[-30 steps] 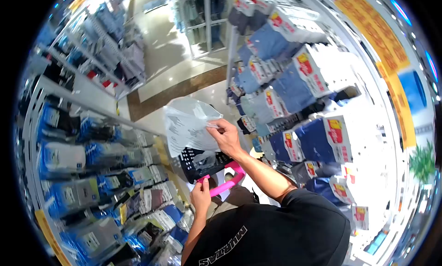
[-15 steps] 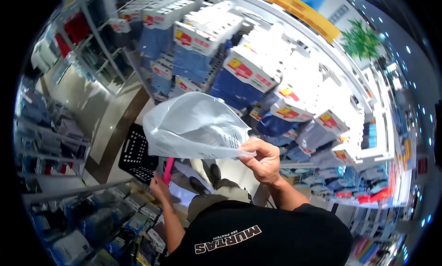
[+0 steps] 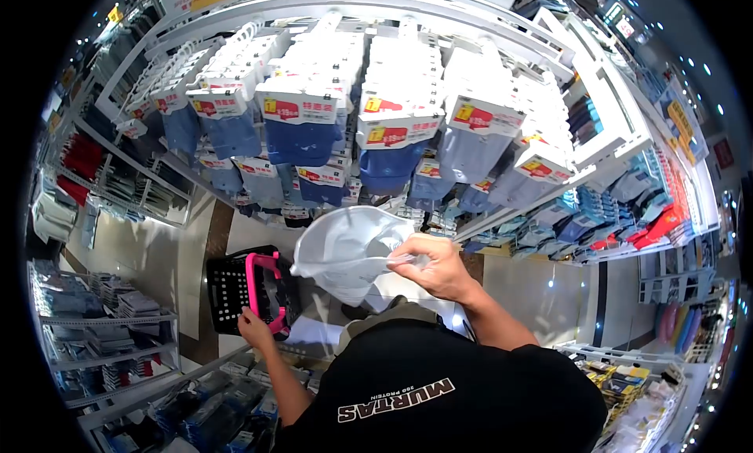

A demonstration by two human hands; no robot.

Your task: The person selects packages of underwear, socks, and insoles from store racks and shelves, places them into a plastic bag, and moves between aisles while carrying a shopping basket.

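Observation:
A black shopping basket (image 3: 223,296) with pink handles hangs at my left side. My left hand (image 3: 255,327) is closed around one of its pink handles (image 3: 252,284). In front of my body, a whitish plastic bag (image 3: 337,245) hangs from my right hand (image 3: 431,266), pinched at its edge between thumb and fingers. The bag's mouth gapes open towards me. Its far side is close in front of the lower row of hanging packs (image 3: 321,188). What lies inside the basket is too dark to make out.
Ahead stands a white rack with rows of hanging blue packs (image 3: 302,139) bearing red and yellow labels. Folded goods fill a shelf (image 3: 110,320) on the left. Packaged items lie in a low bin (image 3: 212,410) behind my left arm, and more shelves (image 3: 596,218) stand right.
My view has turned and levelled, so the rack now stands straight ahead. The bag sits lower and appears smaller. More of the basket and its pink handles shows. Both hands keep their holds.

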